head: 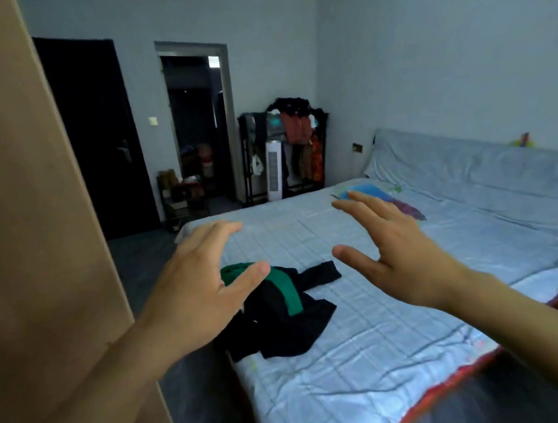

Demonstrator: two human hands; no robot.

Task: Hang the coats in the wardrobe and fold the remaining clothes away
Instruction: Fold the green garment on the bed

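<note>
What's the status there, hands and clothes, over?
Left hand and right hand open, holding nothing, raised over the bed. Dark clothes with a green piece in a heap near bed's edge. Nothing between hands and heap.

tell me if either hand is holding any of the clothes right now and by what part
Nothing is held. The left hand and right hand are both open and empty, fingers spread, above the black and green clothes on the bed.

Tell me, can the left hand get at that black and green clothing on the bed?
Probably yes: the left hand is open above the black and green clothing, and nothing lies between them.
</note>
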